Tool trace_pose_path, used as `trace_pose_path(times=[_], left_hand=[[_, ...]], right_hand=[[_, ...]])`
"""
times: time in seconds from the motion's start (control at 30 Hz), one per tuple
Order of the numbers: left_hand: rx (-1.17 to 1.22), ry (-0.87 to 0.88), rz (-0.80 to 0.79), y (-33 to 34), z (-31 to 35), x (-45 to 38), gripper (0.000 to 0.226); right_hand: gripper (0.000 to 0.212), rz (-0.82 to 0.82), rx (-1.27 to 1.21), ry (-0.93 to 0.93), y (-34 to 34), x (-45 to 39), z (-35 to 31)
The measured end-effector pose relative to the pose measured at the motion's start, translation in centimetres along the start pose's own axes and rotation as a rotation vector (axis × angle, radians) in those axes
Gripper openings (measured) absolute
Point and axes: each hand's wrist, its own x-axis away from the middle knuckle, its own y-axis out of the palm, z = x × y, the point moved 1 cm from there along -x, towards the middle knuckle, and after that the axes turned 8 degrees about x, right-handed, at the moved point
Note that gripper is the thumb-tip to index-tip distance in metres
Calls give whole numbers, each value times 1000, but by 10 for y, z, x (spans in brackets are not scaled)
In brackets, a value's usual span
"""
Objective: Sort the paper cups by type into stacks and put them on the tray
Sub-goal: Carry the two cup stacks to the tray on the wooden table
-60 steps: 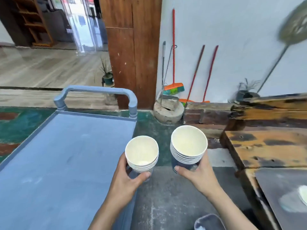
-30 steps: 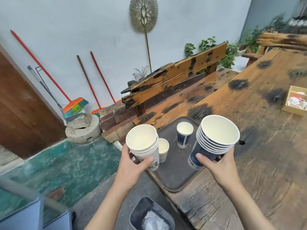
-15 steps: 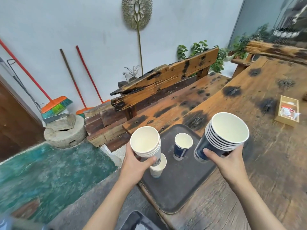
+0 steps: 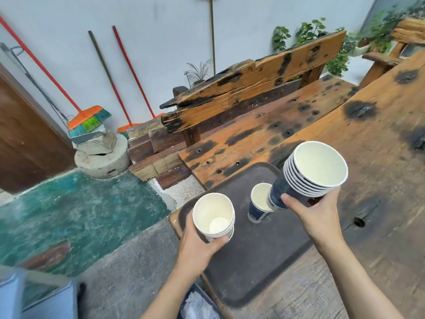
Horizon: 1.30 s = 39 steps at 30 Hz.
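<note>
the left hand (image 4: 197,246) grips a white paper cup stack (image 4: 213,216) and the right hand (image 4: 315,211) a blue paper cup stack (image 4: 310,178) above the dark tray (image 4: 253,261); light, crushable cups likely need gentle mid-wall holds.

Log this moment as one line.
left hand: white cup stack | right hand: blue cup stack | tray: one blue cup

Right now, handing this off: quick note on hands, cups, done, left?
Left hand: grip on white cup stack, low over the tray near its left edge.
Right hand: grip on blue cup stack, tilted above the single blue cup standing on the tray.
Done: two sorted stacks in hand.
Left: set both stacks down on the tray, adding the single blue cup to its stack.
</note>
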Motion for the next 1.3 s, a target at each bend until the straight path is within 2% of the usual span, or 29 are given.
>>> trace_pose_path(times=[0.13, 0.37, 0.67, 0.97, 1.3], left_hand=[[11, -17, 28, 12, -20, 0, 94], [62, -27, 52, 30, -41, -3, 83], [68, -22, 66, 31, -81, -10, 85], [94, -52, 79, 31, -101, -16, 89], [35, -15, 35, 35, -101, -19, 91]], right_hand=[[96, -75, -20, 34, 11, -13, 25], [105, -147, 35, 46, 28, -26, 64], [99, -339, 27, 62, 41, -23, 113], [93, -441, -44, 148, 52, -16, 139], [95, -359, 63, 131, 53, -17, 147]])
